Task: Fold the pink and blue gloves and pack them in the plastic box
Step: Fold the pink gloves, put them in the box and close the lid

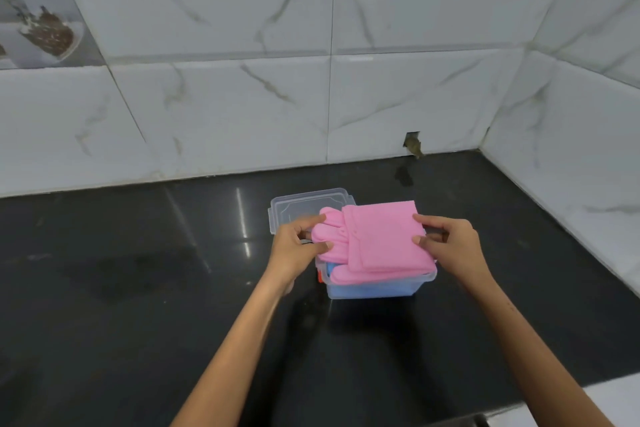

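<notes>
**Pink glove bundle over open box: held at both ends**

Left hand [300, 242]: pinched on finger end of folded pink gloves [377, 241], thumb and forefinger closed on the glove tips. Clear lid [294, 206]: lay flat on black counter [138, 288], behind and left of the box, touching or just beside it; cannot tell which. Pink gloves: folded, long axis left to right, cuff end rightward, resting across the rim of the plastic box [381, 288], overhanging, not yet down inside. Blue gloves [367, 291]: already inside, beneath the pink. Right hand [446, 242]: pinched on cuff edge, fingers curled. Judged: bundle directly above opening, both hands equally near; downward press needed next.
</notes>
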Demonstrator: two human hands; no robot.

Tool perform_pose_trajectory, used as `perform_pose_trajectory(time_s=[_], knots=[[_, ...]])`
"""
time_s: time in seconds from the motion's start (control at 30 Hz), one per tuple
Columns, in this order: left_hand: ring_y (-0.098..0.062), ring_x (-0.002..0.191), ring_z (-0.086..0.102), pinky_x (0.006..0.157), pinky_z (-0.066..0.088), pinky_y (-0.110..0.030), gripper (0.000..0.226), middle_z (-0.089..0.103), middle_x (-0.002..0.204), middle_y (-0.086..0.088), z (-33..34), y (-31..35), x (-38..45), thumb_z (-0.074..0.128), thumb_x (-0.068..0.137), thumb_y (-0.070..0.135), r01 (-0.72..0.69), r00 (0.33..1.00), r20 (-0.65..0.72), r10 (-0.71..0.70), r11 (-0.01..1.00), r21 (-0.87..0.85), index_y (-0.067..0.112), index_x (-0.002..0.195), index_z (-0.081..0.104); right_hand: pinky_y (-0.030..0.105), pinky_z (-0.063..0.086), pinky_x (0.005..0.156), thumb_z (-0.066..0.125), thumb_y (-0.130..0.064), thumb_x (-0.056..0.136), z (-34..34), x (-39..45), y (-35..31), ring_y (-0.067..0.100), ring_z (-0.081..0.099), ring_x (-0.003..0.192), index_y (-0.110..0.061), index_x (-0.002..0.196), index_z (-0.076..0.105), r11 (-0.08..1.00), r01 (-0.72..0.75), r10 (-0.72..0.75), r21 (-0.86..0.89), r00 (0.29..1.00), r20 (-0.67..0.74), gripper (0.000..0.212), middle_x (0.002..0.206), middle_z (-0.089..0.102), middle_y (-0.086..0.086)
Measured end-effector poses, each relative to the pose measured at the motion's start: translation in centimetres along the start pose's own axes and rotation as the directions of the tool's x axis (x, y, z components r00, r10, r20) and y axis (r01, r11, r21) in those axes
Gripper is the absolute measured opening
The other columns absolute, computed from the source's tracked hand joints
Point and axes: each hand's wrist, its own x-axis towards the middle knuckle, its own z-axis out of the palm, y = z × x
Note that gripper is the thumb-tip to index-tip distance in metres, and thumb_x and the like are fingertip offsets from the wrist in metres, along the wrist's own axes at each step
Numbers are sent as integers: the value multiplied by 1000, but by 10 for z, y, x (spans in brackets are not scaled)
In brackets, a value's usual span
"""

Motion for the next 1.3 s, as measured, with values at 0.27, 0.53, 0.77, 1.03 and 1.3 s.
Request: perform_pose_trajectory(time_s=[0.27, 0.53, 0.77, 1.03, 1.3], knots=[[-2, 81, 59, 66, 48, -11, 54, 67, 114, -2, 20, -12, 4, 79, 72, 1, 35, 999, -22, -32, 982, 188, 12, 122, 64, 24, 47, 80, 68, -8, 81, 5, 16, 36, 10, 58, 85, -14, 124, 59, 985, 17, -9, -172, 999, 45, 44, 118, 64, 8], [-23, 148, -5, 118, 6, -38, 61, -5, 160, -4, 34, 5, 5, 46, 97, 39, -316, 944, 202, 261, 532, 786, 22, 150, 20, 44, 15, 117, 37, -41, 97, 19, 14, 28, 23, 13, 145, -26, 145, 27, 733, 449, -278, -511, 883, 377, 52, 159, 11, 5], [-17, 143, -24, 116, -14, -34, 66, -24, 156, -7, 50, -6, 24, 24, 101, 44, -536, 827, 560, -57, 225, 814, 13, 150, -9, 41, -5, 118, 10, -54, 94, 34, 24, 33, 18, -15, 145, -31, 147, -7, 560, 570, -117, -601, 772, 624, 61, 155, -21, 2], [-19, 144, -23, 117, -11, -36, 66, -25, 156, -10, 60, -9, 39, 19, 102, 43, -538, 800, 534, -273, 66, 840, 9, 149, -14, 40, -13, 115, 14, -51, 98, 47, 41, 26, 20, -23, 143, -29, 145, -18, 553, 551, 169, -625, 661, 731, 62, 154, -28, 5], [-20, 143, -25, 119, -9, -38, 65, -28, 155, -9, 71, -17, 49, 19, 102, 38, -527, 809, 480, -340, -56, 848, 9, 148, -17, 44, -17, 113, 17, -54, 97, 61, 46, 25, 23, -30, 140, -24, 142, -27, 498, 534, 325, -683, 615, 718, 69, 149, -38, 6]])
